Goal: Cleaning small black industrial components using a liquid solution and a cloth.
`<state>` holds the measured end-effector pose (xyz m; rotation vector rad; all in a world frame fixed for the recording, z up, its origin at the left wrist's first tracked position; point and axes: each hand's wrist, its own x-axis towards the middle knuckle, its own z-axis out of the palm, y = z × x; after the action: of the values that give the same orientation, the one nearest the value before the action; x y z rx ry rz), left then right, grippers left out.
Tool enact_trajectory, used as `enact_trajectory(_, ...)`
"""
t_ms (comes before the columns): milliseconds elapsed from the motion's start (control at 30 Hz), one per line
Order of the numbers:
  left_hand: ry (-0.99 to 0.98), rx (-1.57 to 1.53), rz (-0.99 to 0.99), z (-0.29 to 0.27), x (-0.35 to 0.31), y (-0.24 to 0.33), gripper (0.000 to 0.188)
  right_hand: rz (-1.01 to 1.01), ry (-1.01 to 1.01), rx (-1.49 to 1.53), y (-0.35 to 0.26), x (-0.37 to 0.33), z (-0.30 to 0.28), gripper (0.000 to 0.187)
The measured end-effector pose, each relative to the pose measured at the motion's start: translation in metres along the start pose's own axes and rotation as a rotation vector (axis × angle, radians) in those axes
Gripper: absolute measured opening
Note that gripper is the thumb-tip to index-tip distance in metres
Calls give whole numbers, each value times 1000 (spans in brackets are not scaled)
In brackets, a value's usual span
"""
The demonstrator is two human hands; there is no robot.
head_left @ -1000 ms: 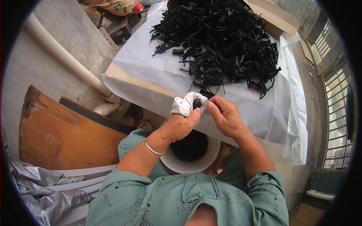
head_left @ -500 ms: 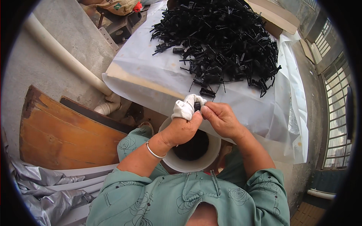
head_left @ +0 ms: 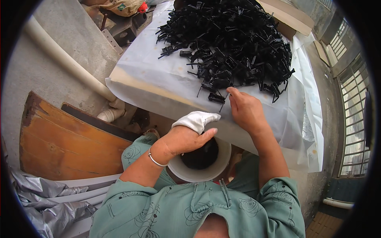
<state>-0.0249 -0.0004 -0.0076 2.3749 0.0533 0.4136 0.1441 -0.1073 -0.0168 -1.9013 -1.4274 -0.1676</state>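
My left hand [head_left: 186, 137], its fingers covered by a white cloth [head_left: 194, 121] and its thumb bare, is stretched out over a white bucket [head_left: 227, 164]. Thumb and covered fingers stand apart with nothing seen between them. Dark contents [head_left: 202, 156] fill the inside of the bucket, too dim to make out. At the table's near side, my right hand [head_left: 247, 111] reaches beside a small black plastic part [head_left: 216, 97] with a thin stem. Its fingertips are at the stem, slightly parted. Beyond lies a large heap of similar black plastic parts [head_left: 234, 47].
White sheeting [head_left: 139, 63] covers the table and hangs over its edge. A cardboard flap [head_left: 291, 18] rises behind the heap. To the left are a curved wooden board [head_left: 71, 142], a pale pipe [head_left: 67, 59] and silvery sheeting [head_left: 35, 198]. A barred window [head_left: 355, 123] is at right.
My hands have parted. The right has moved forward to the loose black part; the left has opened over the bucket, and the small black piece between them is out of sight.
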Motion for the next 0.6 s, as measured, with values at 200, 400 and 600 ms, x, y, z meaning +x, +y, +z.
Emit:
enact_trajectory(200,319,-375,-450,-1,11,14,25,-111,-196,-280,0,-5,1,11)
enact_trajectory(400,407,242,-200,4,11,7,27,-298,-286,-316,-32,-16,-11,17)
enact_trajectory(600,348,-275,-226,15,14,-21,29,-386,-265,-264,-36,-16,-8,24)
